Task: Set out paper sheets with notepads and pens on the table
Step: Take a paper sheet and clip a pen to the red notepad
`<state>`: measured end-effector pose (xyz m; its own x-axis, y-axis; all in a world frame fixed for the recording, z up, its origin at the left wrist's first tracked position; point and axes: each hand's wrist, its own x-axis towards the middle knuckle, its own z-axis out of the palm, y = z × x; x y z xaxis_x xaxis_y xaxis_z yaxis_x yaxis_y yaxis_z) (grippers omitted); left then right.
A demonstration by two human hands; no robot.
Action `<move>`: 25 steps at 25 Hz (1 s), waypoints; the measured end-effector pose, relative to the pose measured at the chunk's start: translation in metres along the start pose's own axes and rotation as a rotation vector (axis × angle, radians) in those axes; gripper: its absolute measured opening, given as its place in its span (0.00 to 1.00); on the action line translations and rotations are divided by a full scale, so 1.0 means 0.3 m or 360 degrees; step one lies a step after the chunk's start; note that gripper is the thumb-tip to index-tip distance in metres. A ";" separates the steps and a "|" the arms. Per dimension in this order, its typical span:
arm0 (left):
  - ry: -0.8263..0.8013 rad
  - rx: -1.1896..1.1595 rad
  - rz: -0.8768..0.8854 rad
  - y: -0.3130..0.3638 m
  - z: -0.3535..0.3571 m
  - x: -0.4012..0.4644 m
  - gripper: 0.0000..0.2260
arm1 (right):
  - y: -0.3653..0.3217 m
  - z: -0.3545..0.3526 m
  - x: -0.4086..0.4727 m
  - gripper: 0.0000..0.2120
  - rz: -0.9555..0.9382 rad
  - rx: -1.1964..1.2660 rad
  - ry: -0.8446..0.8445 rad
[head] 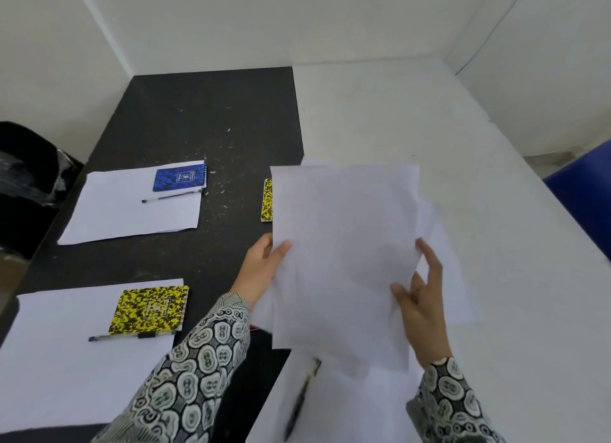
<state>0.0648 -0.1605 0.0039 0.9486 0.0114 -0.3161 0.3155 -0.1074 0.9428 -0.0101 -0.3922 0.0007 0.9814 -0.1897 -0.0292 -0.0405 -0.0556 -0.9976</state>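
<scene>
Both hands hold up a bundle of white paper sheets (344,254) above the table's right side: my left hand (263,270) grips its left edge, my right hand (421,297) its right edge. On the black table (198,118) lies a far-left paper sheet (125,214) bearing a blue notepad (180,177) and a pen (172,196). A near-left sheet (66,360) carries a yellow-black notepad (148,310) and a pen (122,336). Another yellow-black notepad (267,199) peeks out behind the held sheets. A loose pen (297,406) rests on paper at the bottom.
A white surface (446,128) adjoins the black table on the right. More loose sheets (453,277) lie under the held bundle. A black bag (26,184) sits at the left, a blue chair (588,204) at the right edge. White walls enclose the far side.
</scene>
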 end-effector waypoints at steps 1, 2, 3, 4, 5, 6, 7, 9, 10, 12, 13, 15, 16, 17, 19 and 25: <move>0.0040 -0.0079 0.0112 0.045 0.007 -0.013 0.09 | -0.028 -0.007 0.013 0.36 -0.0063 0.0010 0.0009; 0.0088 -0.0157 0.0212 0.080 0.016 -0.026 0.08 | -0.056 -0.009 0.022 0.38 -0.0126 0.0057 0.0020; 0.0121 -0.0235 0.0302 0.115 0.025 -0.042 0.09 | -0.080 -0.012 0.029 0.39 -0.0182 0.0096 0.0046; 0.0147 -0.0300 0.0375 0.138 0.032 -0.056 0.10 | -0.097 -0.010 0.034 0.41 -0.0227 0.0158 0.0090; 0.0164 -0.0365 0.0421 0.158 0.039 -0.073 0.11 | -0.111 -0.010 0.036 0.41 -0.0259 0.0204 0.0154; 0.0178 -0.0399 0.0451 0.161 0.044 -0.084 0.11 | -0.122 -0.009 0.036 0.40 -0.0285 0.0228 0.0215; 0.0186 -0.0414 0.0457 0.159 0.048 -0.096 0.12 | -0.124 -0.008 0.036 0.39 -0.0301 0.0212 0.0249; 0.0221 -0.0400 0.0418 0.139 0.053 -0.112 0.13 | -0.104 -0.002 0.031 0.35 -0.0262 0.0144 0.0221; 0.0224 -0.0383 0.0386 0.119 0.055 -0.116 0.13 | -0.087 0.002 0.025 0.32 -0.0220 0.0104 0.0193; 0.0181 -0.0350 0.0298 0.080 0.066 -0.122 0.11 | -0.051 0.021 0.016 0.23 -0.0112 0.0015 0.0133; 0.0155 -0.0323 0.0245 0.065 0.075 -0.126 0.10 | -0.034 0.033 0.014 0.16 -0.0072 -0.0018 0.0115; 0.0097 -0.0275 0.0171 0.035 0.099 -0.129 0.10 | -0.014 0.059 0.009 0.11 -0.0029 -0.0013 0.0084; 0.0085 -0.0256 0.0156 0.024 0.109 -0.127 0.10 | -0.010 0.069 0.012 0.12 -0.0011 -0.0005 0.0096; 0.0088 -0.0252 0.0146 0.021 0.118 -0.125 0.10 | -0.008 0.075 0.019 0.12 -0.0002 -0.0009 0.0134; 0.0143 -0.0278 0.0148 0.014 0.126 -0.113 0.11 | -0.014 0.080 0.037 0.10 0.0011 0.0001 0.0223; 0.0092 -0.0199 0.0127 -0.008 0.160 -0.089 0.19 | 0.006 0.097 0.081 0.11 0.0110 0.0067 0.0371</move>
<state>0.0375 -0.2083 0.0050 0.9694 0.0650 -0.2368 0.2364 0.0142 0.9716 0.0192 -0.3685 -0.0036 0.9067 -0.4127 -0.0871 -0.0932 0.0053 -0.9956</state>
